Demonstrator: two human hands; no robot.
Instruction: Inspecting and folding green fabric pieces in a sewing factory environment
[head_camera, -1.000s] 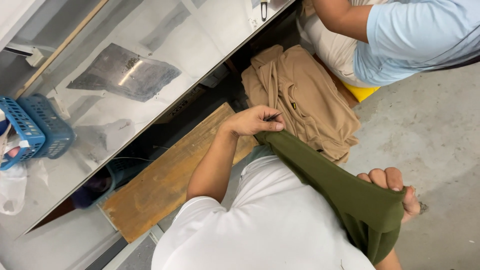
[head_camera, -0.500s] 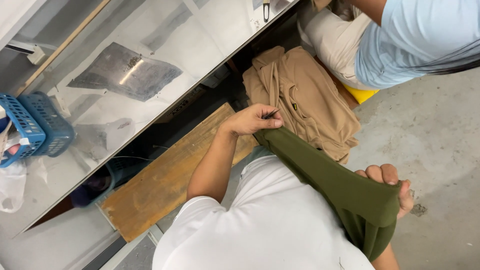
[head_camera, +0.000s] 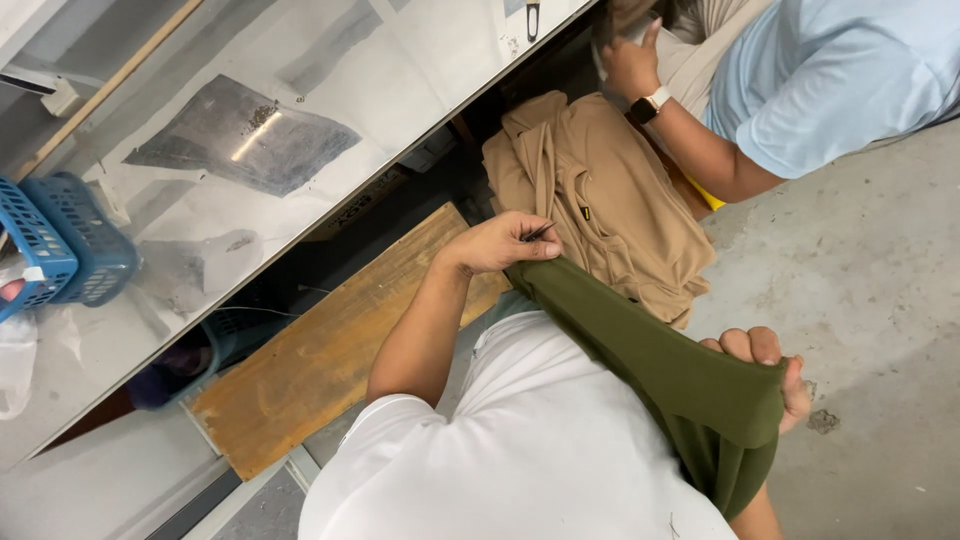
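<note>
— How's your hold on it?

— My left hand (head_camera: 500, 243) pinches one end of the green cloth (head_camera: 660, 360), my right hand (head_camera: 765, 370) is fisted on the other; it's stretched tight across my front, above the tan clothes (head_camera: 600, 205)

— What might slip?

— The left pinch is thin; pull harder and that end could snap free and drop onto the floor (head_camera: 860, 290)

Bright, even indoor light from overhead; a lamp glares as a white streak on the shiny metal table (head_camera: 330, 120) at upper left; deep shadow beneath its edge at centre; picture sharp, slight softness toward the corners.
</note>
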